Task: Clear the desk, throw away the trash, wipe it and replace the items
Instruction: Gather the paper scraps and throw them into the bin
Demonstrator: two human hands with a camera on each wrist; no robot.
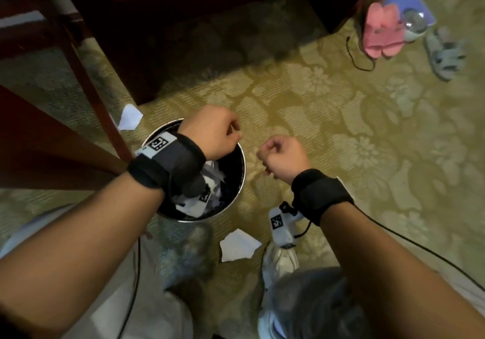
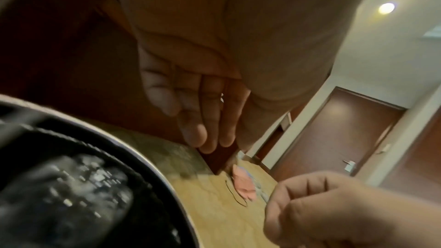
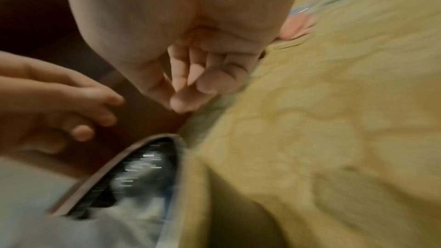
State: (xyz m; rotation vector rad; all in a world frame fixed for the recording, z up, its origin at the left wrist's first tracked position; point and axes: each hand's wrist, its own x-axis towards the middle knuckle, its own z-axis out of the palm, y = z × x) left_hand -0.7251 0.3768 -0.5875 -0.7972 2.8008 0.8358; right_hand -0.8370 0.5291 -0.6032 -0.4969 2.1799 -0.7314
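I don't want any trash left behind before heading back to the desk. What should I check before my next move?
1. Bin upright on the carpet: ok.
2. Crumpled paper inside the bin: ok.
3. Paper scrap by the wooden leg lies outside the bin: not ok.
4. Second paper scrap near the shoe lies on the carpet: not ok.
5. Left hand, over the bin, empty: ok.
6. Right hand, a fist beside the bin, empty: ok, nothing shows in it.
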